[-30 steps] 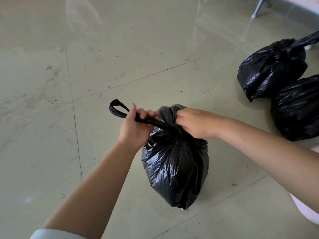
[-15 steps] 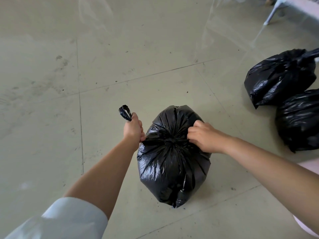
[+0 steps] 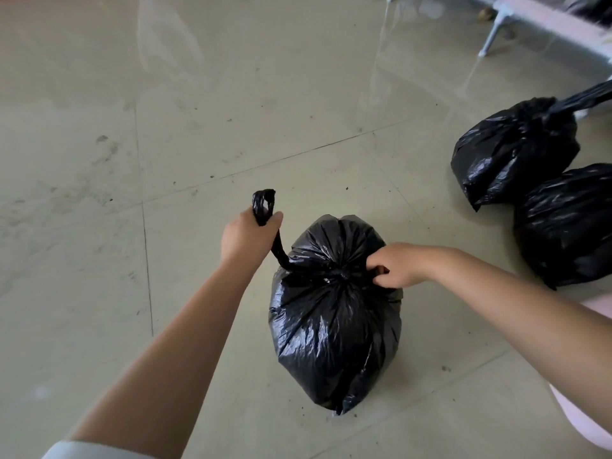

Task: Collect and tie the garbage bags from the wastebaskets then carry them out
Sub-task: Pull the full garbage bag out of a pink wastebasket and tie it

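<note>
Fingers [image 3: 270, 223] of your left hand [image 3: 246, 238] curl tight round the twisted black plastic drawstring strap [image 3: 265, 210], whose looped end sticks up above your fist while the rest runs down to the gathered neck of the full, crinkled black plastic garbage bag [image 3: 334, 319]. On the other side of that neck, your right hand [image 3: 395, 265] has its fingers [image 3: 381, 279] hooked in and pinching the bunched plastic. The bag stands on the pale grey-green tiled floor [image 3: 165, 127] between your two forearms, its mouth puckered shut at the top.

Off to your right, well apart from it, two more black plastic bags lie on the same floor, touching each other: the farther tied bag [image 3: 510, 154] with a long tail stretched toward the edge of the view, and the nearer bag [image 3: 569, 226] partly cut off by the frame. At the top right corner a white metal frame leg [image 3: 490, 34] meets the floor.
</note>
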Action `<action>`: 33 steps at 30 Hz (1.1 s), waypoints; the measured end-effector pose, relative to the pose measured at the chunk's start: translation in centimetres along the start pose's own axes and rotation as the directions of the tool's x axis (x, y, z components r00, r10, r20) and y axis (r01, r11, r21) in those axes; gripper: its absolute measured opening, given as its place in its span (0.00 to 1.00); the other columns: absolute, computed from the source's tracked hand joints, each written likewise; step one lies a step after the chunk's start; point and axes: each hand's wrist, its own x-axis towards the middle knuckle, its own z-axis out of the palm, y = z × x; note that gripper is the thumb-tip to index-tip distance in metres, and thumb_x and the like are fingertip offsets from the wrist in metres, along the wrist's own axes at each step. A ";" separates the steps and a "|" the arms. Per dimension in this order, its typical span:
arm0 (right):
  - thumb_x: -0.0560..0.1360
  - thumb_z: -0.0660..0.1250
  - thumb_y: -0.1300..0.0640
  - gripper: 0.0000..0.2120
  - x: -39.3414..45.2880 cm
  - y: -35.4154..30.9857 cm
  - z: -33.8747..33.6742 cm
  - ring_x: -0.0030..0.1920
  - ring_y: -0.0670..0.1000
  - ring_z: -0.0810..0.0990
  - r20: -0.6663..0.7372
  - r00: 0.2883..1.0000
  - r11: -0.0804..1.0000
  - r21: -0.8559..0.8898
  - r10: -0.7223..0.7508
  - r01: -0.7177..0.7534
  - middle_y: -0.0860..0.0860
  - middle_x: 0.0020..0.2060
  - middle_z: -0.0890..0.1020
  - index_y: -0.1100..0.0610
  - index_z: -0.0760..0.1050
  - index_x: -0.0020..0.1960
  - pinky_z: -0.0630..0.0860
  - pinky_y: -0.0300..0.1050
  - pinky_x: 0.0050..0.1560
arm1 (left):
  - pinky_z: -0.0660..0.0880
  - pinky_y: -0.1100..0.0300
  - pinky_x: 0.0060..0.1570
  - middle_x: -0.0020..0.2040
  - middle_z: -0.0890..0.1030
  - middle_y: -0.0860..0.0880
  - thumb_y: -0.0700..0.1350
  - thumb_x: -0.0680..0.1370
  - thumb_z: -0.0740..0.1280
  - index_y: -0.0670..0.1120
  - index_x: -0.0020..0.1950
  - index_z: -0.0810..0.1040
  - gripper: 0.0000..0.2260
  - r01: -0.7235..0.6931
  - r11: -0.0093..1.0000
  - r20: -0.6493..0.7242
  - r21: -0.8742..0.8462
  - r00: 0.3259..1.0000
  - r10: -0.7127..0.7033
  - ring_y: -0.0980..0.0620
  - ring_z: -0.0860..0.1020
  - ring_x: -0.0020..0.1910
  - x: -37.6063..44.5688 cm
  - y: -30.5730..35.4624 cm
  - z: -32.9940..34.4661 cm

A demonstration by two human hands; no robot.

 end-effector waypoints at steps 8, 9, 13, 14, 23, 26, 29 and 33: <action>0.78 0.57 0.57 0.18 -1.4 1.2 -1.5 0.63 0.53 0.73 -0.033 0.996 0.981 0.178 0.084 -0.077 0.53 0.64 0.75 0.56 0.69 0.68 0.68 0.41 0.58 | 0.76 0.57 0.42 0.34 0.76 0.49 0.40 0.73 0.71 0.48 0.41 0.75 0.05 -0.122 0.943 0.052 -0.309 0.988 0.145 0.50 0.76 0.34 -0.7 5.0 -1.0; 0.79 0.57 0.57 0.18 -1.6 1.3 -1.6 0.64 0.53 0.73 -0.033 0.995 0.979 0.182 0.099 -0.091 0.52 0.65 0.74 0.55 0.68 0.68 0.67 0.40 0.57 | 0.77 0.58 0.41 0.33 0.75 0.49 0.39 0.73 0.70 0.48 0.38 0.74 0.07 -0.115 0.932 0.087 -0.344 0.984 0.153 0.51 0.75 0.33 -0.9 5.7 -0.8; 0.79 0.56 0.56 0.18 -2.7 2.2 -3.2 0.65 0.54 0.73 0.001 0.986 0.974 0.158 0.167 -0.165 0.53 0.66 0.74 0.56 0.69 0.68 0.68 0.43 0.62 | 0.77 0.55 0.42 0.31 0.74 0.49 0.39 0.73 0.69 0.49 0.32 0.72 0.12 -0.188 0.936 0.141 -0.298 0.961 0.238 0.50 0.74 0.33 -1.0 9.0 0.5; 0.79 0.56 0.56 0.18 -3.2 2.6 -4.1 0.65 0.55 0.73 -0.015 0.982 0.970 0.161 0.187 -0.182 0.54 0.66 0.74 0.57 0.70 0.67 0.68 0.44 0.63 | 0.75 0.56 0.41 0.32 0.75 0.48 0.39 0.73 0.69 0.48 0.31 0.72 0.12 -0.219 0.936 0.160 -0.275 0.950 0.270 0.49 0.73 0.33 -0.9 10.2 0.7; 0.77 0.55 0.59 0.18 -10.6 13.8 -16.0 0.29 0.51 0.64 -0.254 0.828 0.860 0.035 0.500 -0.509 0.54 0.28 0.66 0.57 0.62 0.28 0.64 0.44 0.33 | 0.64 0.61 0.30 0.29 0.70 0.51 0.42 0.75 0.67 0.43 0.38 0.73 0.07 -0.436 0.895 0.193 -0.095 0.874 0.446 0.48 0.70 0.35 0.0 22.4 4.1; 0.75 0.62 0.50 0.12 -13.7 18.5 -17.0 0.51 0.57 0.77 -0.397 0.661 0.744 0.091 0.637 -0.662 0.58 0.50 0.78 0.58 0.76 0.48 0.74 0.47 0.50 | 0.63 0.64 0.29 0.29 0.69 0.53 0.43 0.76 0.65 0.44 0.42 0.72 0.05 -0.486 0.874 0.137 -0.007 0.865 0.483 0.48 0.70 0.35 0.7 25.3 5.6; 0.73 0.66 0.51 0.20 -14.9 22.9 -14.8 0.62 0.59 0.74 -0.434 0.466 0.603 0.265 0.771 -0.752 0.57 0.60 0.75 0.59 0.72 0.62 0.74 0.50 0.55 | 0.63 0.62 0.29 0.30 0.68 0.54 0.44 0.77 0.64 0.45 0.43 0.72 0.05 -0.486 0.869 0.164 0.097 0.869 0.468 0.47 0.71 0.38 1.5 26.7 7.4; 0.75 0.58 0.64 0.13 -15.2 28.0 -13.1 0.44 0.58 0.75 -0.396 0.522 0.654 0.402 0.756 -0.641 0.55 0.34 0.75 0.58 0.71 0.32 0.71 0.43 0.38 | 0.65 0.61 0.34 0.31 0.70 0.51 0.44 0.78 0.62 0.40 0.48 0.77 0.08 -0.459 0.852 0.269 0.253 0.879 0.393 0.47 0.71 0.39 1.9 28.7 9.5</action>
